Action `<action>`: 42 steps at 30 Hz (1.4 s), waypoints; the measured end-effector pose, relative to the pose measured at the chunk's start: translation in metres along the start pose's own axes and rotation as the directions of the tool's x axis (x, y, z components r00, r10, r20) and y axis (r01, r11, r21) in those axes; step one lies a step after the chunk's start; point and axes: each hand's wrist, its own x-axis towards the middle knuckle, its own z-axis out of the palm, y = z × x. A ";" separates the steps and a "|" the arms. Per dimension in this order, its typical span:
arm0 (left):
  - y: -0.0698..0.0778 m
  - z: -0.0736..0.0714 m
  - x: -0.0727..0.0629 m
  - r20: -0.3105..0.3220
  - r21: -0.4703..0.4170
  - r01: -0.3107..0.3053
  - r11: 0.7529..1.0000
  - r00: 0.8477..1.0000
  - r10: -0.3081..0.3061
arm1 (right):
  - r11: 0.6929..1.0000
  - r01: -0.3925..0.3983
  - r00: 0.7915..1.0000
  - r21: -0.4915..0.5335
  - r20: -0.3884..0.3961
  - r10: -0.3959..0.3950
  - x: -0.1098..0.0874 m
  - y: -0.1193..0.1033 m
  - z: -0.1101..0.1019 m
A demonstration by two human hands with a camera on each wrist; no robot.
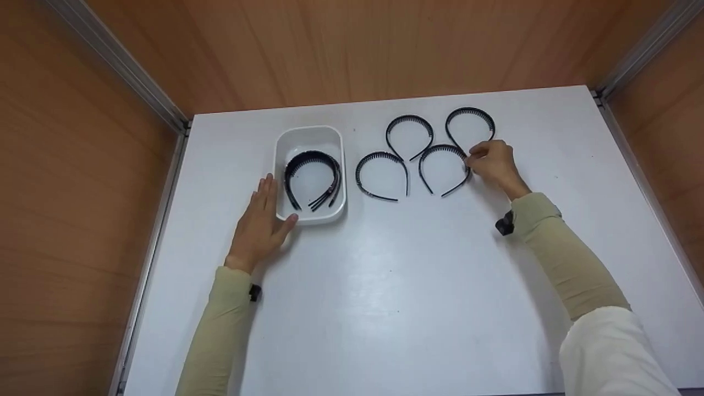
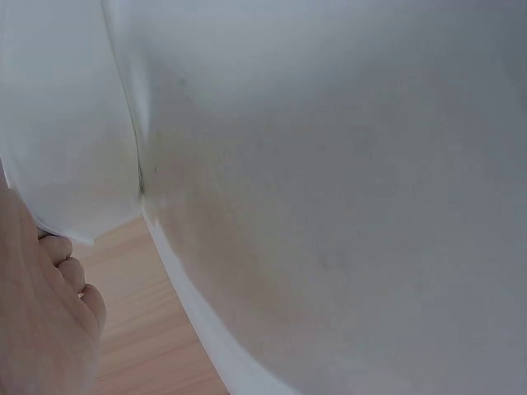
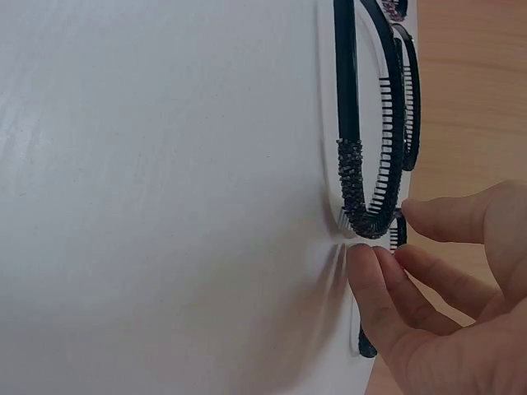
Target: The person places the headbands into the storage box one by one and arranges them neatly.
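My left hand [image 1: 256, 228] lies with straight fingers along the left wall of a white tray [image 1: 308, 221], its thumb touching the near left corner. Several black headbands [image 1: 312, 154] sit nested inside the tray. My right hand [image 1: 496, 165] is over the right side of a black toothed headband [image 1: 444, 147]. In the right wrist view, thumb and fingers bend around that headband's [image 3: 350, 164] rough, beaded-looking curve. A narrow gap shows by the fingertips, so whether they pinch it is unclear. The left wrist view shows the left hand [image 2: 45, 304] beside the tray wall [image 2: 66, 123].
Other headbands lie on the white table [image 1: 385, 286]: one at the left [image 1: 379, 155], one behind [image 1: 410, 118] and one at the back right [image 1: 470, 110]. Wooden panels [image 1: 352, 49] enclose the back and both sides.
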 end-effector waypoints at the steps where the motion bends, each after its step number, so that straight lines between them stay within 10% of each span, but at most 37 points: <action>1: 0.000 0.000 0.000 0.002 0.000 0.001 1.000 1.000 -0.001 | 1.000 -0.002 1.000 0.000 0.001 0.002 0.000 0.001 0.001; 42: 0.001 -0.001 -0.001 0.010 -0.005 0.018 1.000 1.000 -0.018 | 0.952 -0.209 0.975 0.223 0.129 0.183 -0.002 0.002 -0.002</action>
